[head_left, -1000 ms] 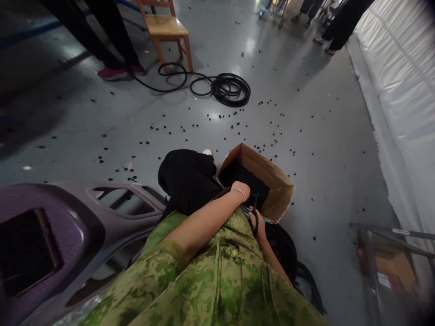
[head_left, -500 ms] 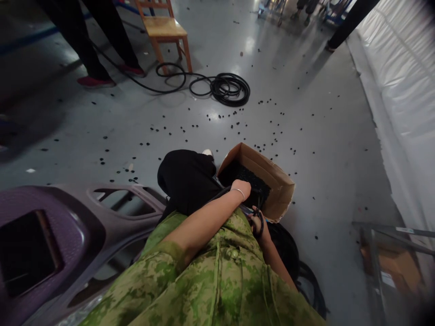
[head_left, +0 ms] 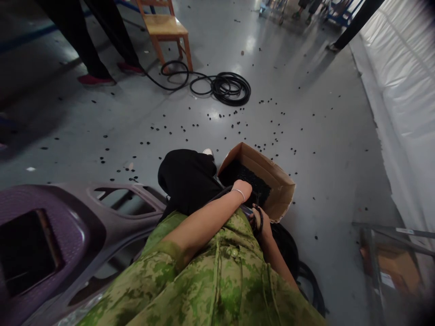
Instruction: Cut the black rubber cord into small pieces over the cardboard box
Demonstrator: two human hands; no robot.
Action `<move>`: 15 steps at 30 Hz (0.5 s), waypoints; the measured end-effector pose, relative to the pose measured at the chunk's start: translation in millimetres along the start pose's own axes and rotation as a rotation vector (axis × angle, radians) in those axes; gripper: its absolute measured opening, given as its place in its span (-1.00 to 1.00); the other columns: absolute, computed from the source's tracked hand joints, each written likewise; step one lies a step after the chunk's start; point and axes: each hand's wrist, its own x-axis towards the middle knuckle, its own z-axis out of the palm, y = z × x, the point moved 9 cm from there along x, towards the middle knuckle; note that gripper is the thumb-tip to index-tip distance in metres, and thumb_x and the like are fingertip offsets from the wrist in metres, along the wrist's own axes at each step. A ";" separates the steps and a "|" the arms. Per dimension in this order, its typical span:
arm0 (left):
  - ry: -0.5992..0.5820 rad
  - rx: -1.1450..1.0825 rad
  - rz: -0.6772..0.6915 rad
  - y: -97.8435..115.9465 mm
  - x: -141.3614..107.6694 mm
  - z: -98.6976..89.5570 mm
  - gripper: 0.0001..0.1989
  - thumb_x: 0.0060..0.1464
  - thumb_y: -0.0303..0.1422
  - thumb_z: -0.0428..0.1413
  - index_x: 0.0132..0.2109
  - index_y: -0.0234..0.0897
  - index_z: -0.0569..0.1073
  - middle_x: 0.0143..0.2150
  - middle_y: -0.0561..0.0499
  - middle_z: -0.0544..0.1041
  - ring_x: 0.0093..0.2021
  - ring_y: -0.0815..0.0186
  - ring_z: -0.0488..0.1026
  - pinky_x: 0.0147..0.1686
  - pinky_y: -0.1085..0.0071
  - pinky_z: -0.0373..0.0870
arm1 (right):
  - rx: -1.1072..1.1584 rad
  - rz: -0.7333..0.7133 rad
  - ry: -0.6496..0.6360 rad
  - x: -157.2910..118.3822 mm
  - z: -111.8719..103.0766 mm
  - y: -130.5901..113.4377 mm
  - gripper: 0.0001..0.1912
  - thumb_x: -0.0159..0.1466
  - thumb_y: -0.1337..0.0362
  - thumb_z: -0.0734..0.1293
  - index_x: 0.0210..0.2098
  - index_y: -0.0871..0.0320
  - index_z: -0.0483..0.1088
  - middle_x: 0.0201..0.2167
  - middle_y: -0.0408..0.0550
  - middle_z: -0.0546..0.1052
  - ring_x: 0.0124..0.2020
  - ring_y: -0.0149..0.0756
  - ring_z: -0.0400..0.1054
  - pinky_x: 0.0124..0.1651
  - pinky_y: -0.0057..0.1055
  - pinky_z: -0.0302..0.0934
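My left hand (head_left: 242, 187), a thin bracelet at its wrist, is closed at the near edge of the cardboard box (head_left: 282, 181); whatever lies inside its fingers is hidden. Small black pieces (head_left: 255, 179) fill the bottom of that open box. Close by on the right, my right hand (head_left: 263, 222) is curled around a thin black hose (head_left: 260, 216), which loops over its fingers. More black hose (head_left: 311, 280) lies in coils beside my right forearm.
A purple plastic chair (head_left: 70, 203) with a dark phone (head_left: 25, 251) on it stands left. Ahead are a coiled black hose (head_left: 234, 88), a wooden chair (head_left: 166, 26) and a person's legs (head_left: 102, 40). Black bits dot the floor. A metal frame (head_left: 377, 267) stands right.
My right hand has turned slightly and shifted a little up, the hose moving with it. My left hand stays almost in place. The hose near the standing person has shifted.
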 end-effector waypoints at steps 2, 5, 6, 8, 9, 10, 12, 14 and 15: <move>-0.002 -0.001 0.008 1.0 -0.3 0.0 -0.72 0.18 -0.51 -0.05 -0.11 -0.42 0.54 -0.08 -0.32 0.54 -0.05 0.13 0.50 -0.12 0.30 0.39 | -0.027 0.027 -0.034 -1.8 3.2 -0.5 -0.30 0.03 -0.09 0.36 0.05 0.21 0.39 -0.64 -0.23 0.41 -0.71 -0.45 0.20 -0.65 -0.53 0.02; -0.025 0.025 0.021 2.3 -0.7 1.3 -0.72 0.18 -0.51 -0.05 -0.11 -0.40 0.55 -0.07 -0.30 0.55 -0.05 0.16 0.50 -0.10 0.32 0.39 | -0.033 0.033 -0.037 -5.3 5.4 -1.7 -0.30 0.06 -0.10 0.33 0.07 0.22 0.37 -0.69 -0.27 0.35 -0.73 -0.46 0.13 -0.67 -0.52 -0.04; -0.033 0.034 0.021 2.3 -0.9 1.7 -0.71 0.19 -0.51 -0.05 -0.10 -0.39 0.55 -0.06 -0.30 0.55 -0.04 0.16 0.50 -0.10 0.33 0.39 | -0.044 0.019 -0.035 -6.3 6.1 -3.1 -0.31 0.08 -0.10 0.31 0.06 0.23 0.38 -0.69 -0.26 0.35 -0.73 -0.45 0.13 -0.66 -0.51 -0.03; -0.047 0.043 0.018 2.2 -1.0 2.4 -0.69 0.19 -0.52 -0.06 -0.09 -0.38 0.55 -0.06 -0.29 0.55 -0.04 0.17 0.49 -0.10 0.34 0.39 | -0.103 -0.057 -0.013 -7.9 6.4 -10.0 -0.38 0.08 -0.10 0.30 -0.04 0.23 0.45 -0.65 -0.19 0.42 -0.65 -0.39 0.21 -0.59 -0.47 0.06; -0.053 0.042 0.014 2.0 -1.0 2.7 -0.69 0.19 -0.52 -0.06 -0.08 -0.38 0.55 -0.06 -0.29 0.55 -0.04 0.17 0.49 -0.10 0.34 0.39 | -0.142 -0.114 0.007 -8.8 6.2 -15.1 -0.43 0.08 -0.09 0.30 -0.12 0.23 0.49 -0.60 -0.14 0.47 -0.59 -0.35 0.26 -0.52 -0.44 0.12; -0.061 0.040 0.009 1.5 -1.0 3.4 -0.70 0.18 -0.52 -0.06 -0.09 -0.37 0.56 -0.07 -0.29 0.55 -0.04 0.17 0.50 -0.10 0.33 0.40 | -0.177 -0.170 0.027 -9.8 6.3 -20.0 -0.48 0.07 -0.08 0.31 -0.21 0.23 0.51 -0.53 -0.09 0.51 -0.52 -0.31 0.31 -0.46 -0.42 0.16; -0.073 0.028 -0.008 0.1 -0.8 4.6 -0.71 0.17 -0.51 -0.04 -0.10 -0.37 0.56 -0.07 -0.29 0.56 -0.04 0.16 0.50 -0.10 0.32 0.40 | -0.204 -0.228 0.058 -11.3 7.5 -24.3 -0.52 0.07 -0.08 0.31 -0.31 0.22 0.52 -0.48 -0.05 0.53 -0.45 -0.29 0.33 -0.39 -0.41 0.19; -0.072 0.008 -0.030 -2.2 -0.4 4.9 -0.72 0.16 -0.51 -0.02 -0.10 -0.37 0.56 -0.07 -0.29 0.56 -0.05 0.15 0.50 -0.10 0.32 0.40 | -0.158 -0.174 0.075 -10.4 8.5 -17.6 -0.49 0.09 -0.09 0.29 -0.25 0.23 0.49 -0.58 -0.11 0.47 -0.56 -0.35 0.27 -0.47 -0.43 0.14; -0.069 -0.003 -0.039 -3.3 -0.1 4.7 -0.72 0.16 -0.50 -0.02 -0.10 -0.37 0.56 -0.07 -0.29 0.56 -0.05 0.15 0.50 -0.10 0.32 0.40 | -0.114 -0.123 0.075 -9.5 9.1 -11.7 -0.46 0.10 -0.10 0.28 -0.19 0.24 0.47 -0.64 -0.16 0.42 -0.62 -0.39 0.22 -0.53 -0.45 0.09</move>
